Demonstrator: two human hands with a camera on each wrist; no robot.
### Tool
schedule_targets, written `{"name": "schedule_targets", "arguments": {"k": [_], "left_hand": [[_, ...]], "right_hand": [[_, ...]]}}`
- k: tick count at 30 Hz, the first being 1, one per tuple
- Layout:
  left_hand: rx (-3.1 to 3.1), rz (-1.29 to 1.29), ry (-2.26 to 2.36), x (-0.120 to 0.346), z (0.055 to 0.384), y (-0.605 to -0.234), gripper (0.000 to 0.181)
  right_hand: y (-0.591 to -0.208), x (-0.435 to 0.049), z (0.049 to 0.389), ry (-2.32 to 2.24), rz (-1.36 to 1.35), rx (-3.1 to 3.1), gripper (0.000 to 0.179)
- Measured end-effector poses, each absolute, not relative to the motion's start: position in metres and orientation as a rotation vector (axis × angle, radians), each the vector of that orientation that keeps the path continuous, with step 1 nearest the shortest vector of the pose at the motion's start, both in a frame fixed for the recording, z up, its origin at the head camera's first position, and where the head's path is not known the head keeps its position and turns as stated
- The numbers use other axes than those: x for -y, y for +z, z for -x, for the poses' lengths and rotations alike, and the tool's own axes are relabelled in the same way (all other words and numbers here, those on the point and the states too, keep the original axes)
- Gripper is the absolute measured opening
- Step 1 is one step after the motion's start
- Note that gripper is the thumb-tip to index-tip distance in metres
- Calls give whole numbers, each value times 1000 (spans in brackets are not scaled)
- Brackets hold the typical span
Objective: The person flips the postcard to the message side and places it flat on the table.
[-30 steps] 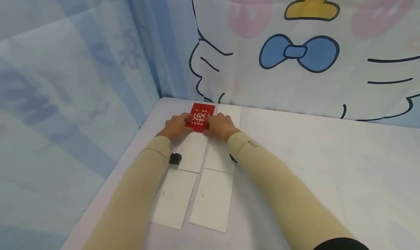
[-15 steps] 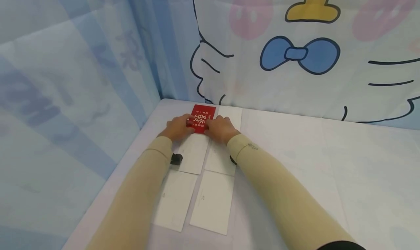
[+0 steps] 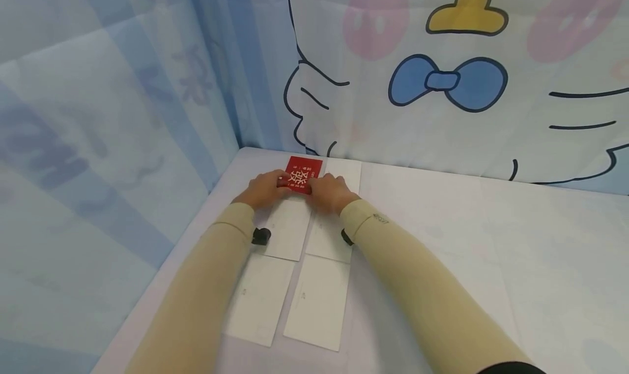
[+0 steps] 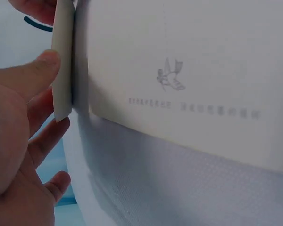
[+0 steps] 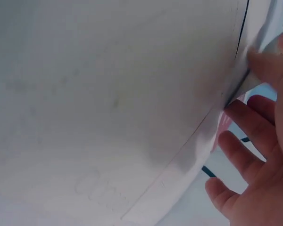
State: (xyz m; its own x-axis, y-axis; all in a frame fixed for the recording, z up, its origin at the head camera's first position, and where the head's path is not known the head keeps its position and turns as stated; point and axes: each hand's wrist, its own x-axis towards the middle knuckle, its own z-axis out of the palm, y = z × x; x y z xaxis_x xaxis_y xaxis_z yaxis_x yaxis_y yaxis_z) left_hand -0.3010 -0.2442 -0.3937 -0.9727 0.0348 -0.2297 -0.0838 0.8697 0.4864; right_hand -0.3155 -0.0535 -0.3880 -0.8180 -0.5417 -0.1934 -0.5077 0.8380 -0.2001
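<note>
In the head view a red card (image 3: 301, 172) with white lettering lies at the far left of the table, in line with the white cards. My left hand (image 3: 265, 189) pinches its left side, and my right hand (image 3: 331, 193) holds its right side. The left wrist view shows the card's pale side (image 4: 63, 61) nearly edge-on, raised between thumb (image 4: 45, 66) and fingers. Thumb and index finger meet on the card's pale corner (image 5: 252, 80) in the right wrist view, the other fingers spread. A white card (image 4: 179, 52) with a small bird drawing lies beside it.
Nearer me lie white cards in two columns, with a front left card (image 3: 260, 300) and a front right card (image 3: 318, 303). Another white card (image 3: 350, 172) sits right of the red one. A patterned curtain (image 3: 442, 128) borders the table (image 3: 467, 254) behind and at left.
The near edge of the red card has risen and tipped away from me, so its red face looks shorter. Both hands keep their grip and have barely shifted.
</note>
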Motion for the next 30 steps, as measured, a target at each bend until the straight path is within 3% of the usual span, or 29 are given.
{"name": "schedule_targets", "arguments": {"k": [12,20,30], "left_hand": [[-2755,73,947,246,303,-394,69],[-2805,144,1092,249,300,-389,57],[-2860,147,1282,255,301,-396,55]], "right_hand": [[-382,47,316,-494,708,-2753,41],[-379,46,316,-666,670,-2786,35],[-378,46,315,-762,608,-2813,26]]}}
